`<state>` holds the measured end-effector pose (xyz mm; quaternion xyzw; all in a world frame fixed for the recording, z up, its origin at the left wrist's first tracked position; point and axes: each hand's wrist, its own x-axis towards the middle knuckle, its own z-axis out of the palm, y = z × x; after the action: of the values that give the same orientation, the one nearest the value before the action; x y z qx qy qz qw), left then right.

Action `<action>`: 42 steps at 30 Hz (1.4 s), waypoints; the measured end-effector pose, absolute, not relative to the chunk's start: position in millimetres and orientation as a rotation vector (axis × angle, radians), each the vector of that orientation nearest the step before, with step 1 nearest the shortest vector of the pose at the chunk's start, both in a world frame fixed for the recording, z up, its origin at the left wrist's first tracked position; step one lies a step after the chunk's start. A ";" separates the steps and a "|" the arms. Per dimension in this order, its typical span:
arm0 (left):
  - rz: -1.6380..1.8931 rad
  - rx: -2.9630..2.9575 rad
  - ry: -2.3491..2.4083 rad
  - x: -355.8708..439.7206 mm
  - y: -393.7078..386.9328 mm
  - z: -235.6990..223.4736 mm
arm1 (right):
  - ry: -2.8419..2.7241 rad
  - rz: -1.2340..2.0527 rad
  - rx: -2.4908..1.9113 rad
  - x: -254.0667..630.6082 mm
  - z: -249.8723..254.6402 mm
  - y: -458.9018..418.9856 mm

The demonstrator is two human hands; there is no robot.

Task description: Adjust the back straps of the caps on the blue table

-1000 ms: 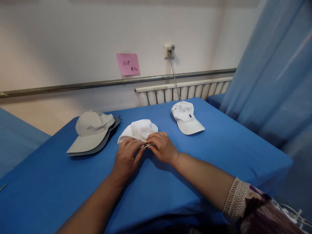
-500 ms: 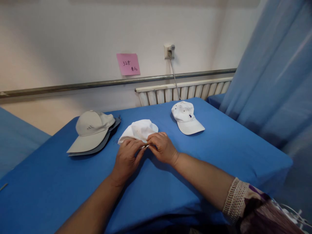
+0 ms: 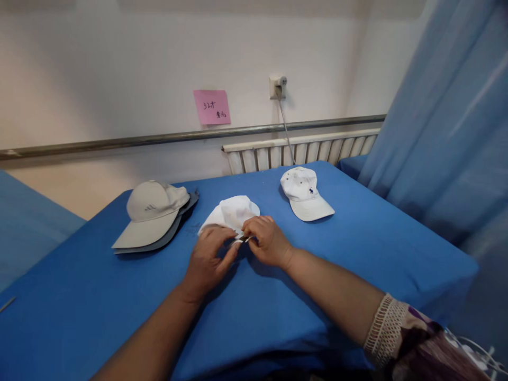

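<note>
With the hands as the clock's centre, the right hand (image 3: 269, 241) is pinching a narrow strap (image 3: 243, 239) at the near edge of a white cap (image 3: 229, 212). Its fingers are pressing together on the strap. The left hand (image 3: 209, 259) is curling beside the same edge, its thumb and forefinger spreading slightly apart around the strap's left end; whether they are touching it, one cannot tell. The white cap is lying on the blue worktop (image 3: 341, 259), its crown sitting toward eleven o'clock and its brim partly showing behind the right hand.

Toward two o'clock, a logo cap (image 3: 297, 183) is resting apart from the others, its white brim pointing to the near right. Between nine and ten o'clock, a pale grey cap (image 3: 146, 203) is lying on top of a dark grey cap (image 3: 170, 237), both brims pointing to the near left.

On the wall, a pink note (image 3: 211, 107) is hanging between eleven and twelve o'clock, and a socket (image 3: 278, 88) is holding a plug toward one.
</note>
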<state>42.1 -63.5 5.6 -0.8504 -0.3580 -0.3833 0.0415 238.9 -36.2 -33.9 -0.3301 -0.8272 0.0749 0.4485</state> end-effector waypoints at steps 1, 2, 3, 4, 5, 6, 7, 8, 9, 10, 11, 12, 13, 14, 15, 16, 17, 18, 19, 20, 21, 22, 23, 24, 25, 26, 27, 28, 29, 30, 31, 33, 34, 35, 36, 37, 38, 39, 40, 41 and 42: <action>-1.236 -2.570 -1.104 40.0 -63.4 4.9 | -2.061 0.212 -0.821 240.7 -33.8 -35.3; -1.298 -2.518 -1.117 37.6 -62.9 4.1 | -2.077 0.242 -0.827 242.6 -34.1 -34.1; -1.351 -2.456 -1.135 35.0 -61.9 3.4 | -2.094 0.271 -0.841 244.4 -34.8 -32.4; -1.387 -2.396 -1.156 32.5 -60.6 2.9 | -2.104 0.298 -0.865 246.1 -35.9 -30.4; -1.409 -2.346 -1.178 30.1 -59.0 2.5 | -2.104 0.318 -0.897 247.5 -37.5 -28.1; -1.418 -2.313 -1.199 27.9 -57.2 2.2 | -2.098 0.333 -0.930 248.7 -39.4 -25.9; -1.419 -2.300 -1.219 26.0 -55.4 2.0 | -2.089 0.341 -0.959 249.6 -41.2 -24.1; -1.417 -2.304 -1.236 24.6 -53.8 2.0 | -2.080 0.345 -0.981 250.3 -42.6 -22.9; -1.412 -2.320 -1.249 23.6 -52.5 2.0 | -2.073 0.346 -0.993 250.5 -43.3 -22.8; -1.404 -2.345 -1.254 23.1 -51.6 2.1 | -2.071 0.349 -0.993 250.5 -43.1 -23.8; -1.392 -2.375 -1.252 23.1 -51.0 2.2 | -2.073 0.351 -0.995 249.9 -41.6 -26.1; -1.374 -2.408 -1.246 23.3 -50.8 2.3 | -2.081 0.346 -1.005 248.8 -39.1 -29.5; -1.351 -2.439 -1.240 23.9 -50.8 2.5 | -2.099 0.334 -1.021 247.0 -35.7 -33.7; -1.329 -2.465 -1.236 24.5 -51.0 2.6 | -2.128 0.307 -1.053 244.5 -31.7 -38.4; -1.311 -2.485 -1.237 25.1 -51.2 2.6 | -2.166 0.267 -1.096 241.4 -27.6 -43.1; -1.299 -2.499 -1.242 25.6 -51.3 2.6 | -2.213 0.220 -1.140 238.0 -23.7 -47.3; -1.293 -2.509 -1.249 26.0 -51.4 2.6 | -2.252 0.170 -1.193 234.3 -20.5 -50.8; -1.291 -2.513 -1.255 26.1 -51.4 2.3 | -2.279 0.129 -1.249 231.0 -18.2 -53.3; -1.288 -2.512 -1.257 26.2 -51.4 1.9 | -2.297 0.102 -1.304 228.3 -16.7 -54.7; -1.283 -2.506 -1.257 26.3 -51.4 1.2 | -2.302 0.090 -1.355 226.4 -16.0 -55.3; -1.273 -2.495 -1.258 26.6 -51.5 0.3 | -2.294 0.092 -1.398 225.7 -16.0 -55.0; -1.257 -2.482 -1.261 27.4 -51.6 -1.1 | -2.275 0.100 -1.431 226.0 -16.3 -54.3; -1.236 -2.469 -1.266 28.8 -51.7 -2.9 | -2.246 0.107 -1.455 227.1 -16.8 -53.4; -1.212 -2.456 -1.273 30.9 -51.8 -5.2 | -2.210 0.107 -1.470 228.8 -17.3 -52.5; -1.185 -2.443 -1.281 33.8 -51.9 -7.9 | -2.173 0.099 -1.477 230.5 -17.8 -51.9; -1.158 -2.428 -1.285 37.3 -51.8 -11.0 | -2.144 0.088 -1.475 232.1 -18.2 -51.5; -1.127 -2.413 -1.285 41.2 -51.6 -14.1 | -2.127 0.076 -1.462 233.2 -18.7 -51.6; -1.097 -2.396 -1.287 45.3 -51.4 -17.2 | -2.122 0.067 -1.440 233.5 -19.2 -52.0; -1.069 -2.375 -1.292 49.2 -51.1 -19.9 | -2.127 0.059 -1.411 233.2 -19.9 -52.7; -1.047 -2.352 -1.301 52.4 -51.0 -21.9 | -2.139 0.051 -1.377 232.4 -20.6 -53.4; -1.032 -2.330 -1.314 54.9 -51.1 -23.1 | -2.154 0.043 -1.344 231.2 -21.3 -54.2; -1.026 -2.289 -1.332 56.8 -52.4 -22.3 | -2.170 0.020 -1.316 228.8 -22.5 -55.1; -1.036 -2.265 -1.329 56.4 -53.9 -20.4 | -2.169 0.009 -1.330 228.0 -22.7 -55.2; -1.055 -2.239 -1.314 55.3 -55.9 -17.8 | -2.166 0.001 -1.356 227.6 -22.5 -55.1; -1.086 -2.213 -1.286 53.8 -58.4 -14.7 | -2.162 -0.006 -1.389 227.7 -21.9 -54.8; -1.128 -2.189 -1.245 52.3 -61.3 -11.6 | -2.159 -0.011 -1.418 228.2 -21.0 -54.4; -1.166 -2.192 -1.191 51.1 -64.5 -8.7 | -2.159 -0.014 -1.436 229.4 -19.7 -53.8; -1.189 -2.235 -1.129 50.3 -67.6 -6.3 | -2.162 -0.013 -1.445 231.2 -18.3 -52.8; -1.195 -2.315 -1.066 49.9 -70.3 -4.6 | -2.161 -0.008 -1.456 233.9 -16.8 -51.4; -1.189 -2.415 -1.015 49.9 -72.4 -3.7 | -2.156 0.006 -1.481 237.6 -15.5 -49.4; -1.176 -2.511 -0.994 50.0 -73.3 -3.6 | -2.142 0.034 -1.532 242.5 -14.5 -46.7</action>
<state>50.0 -73.3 -3.6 -0.8483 -0.3358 -0.3975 0.0980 242.5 -46.7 -14.5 -0.5631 -0.7872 0.0125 0.2513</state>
